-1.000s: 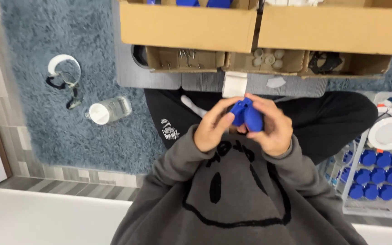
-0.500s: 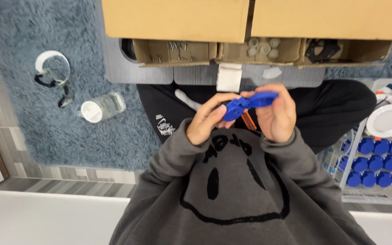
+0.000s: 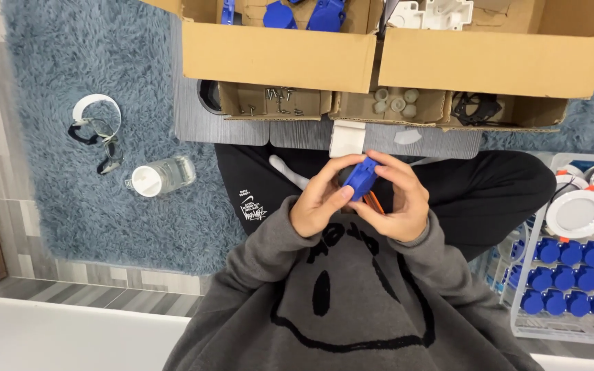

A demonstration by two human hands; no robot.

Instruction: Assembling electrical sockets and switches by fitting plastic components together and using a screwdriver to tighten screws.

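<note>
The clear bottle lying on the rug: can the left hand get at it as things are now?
Probably not at once: the left hand and right hand both grip the blue part. Otherwise the way looks free; the bottle lies alone on the rug, on that side.

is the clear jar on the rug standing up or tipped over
Tipped over. The jar lies on its side on the rug, white lid facing left, apart from both hands.
</note>
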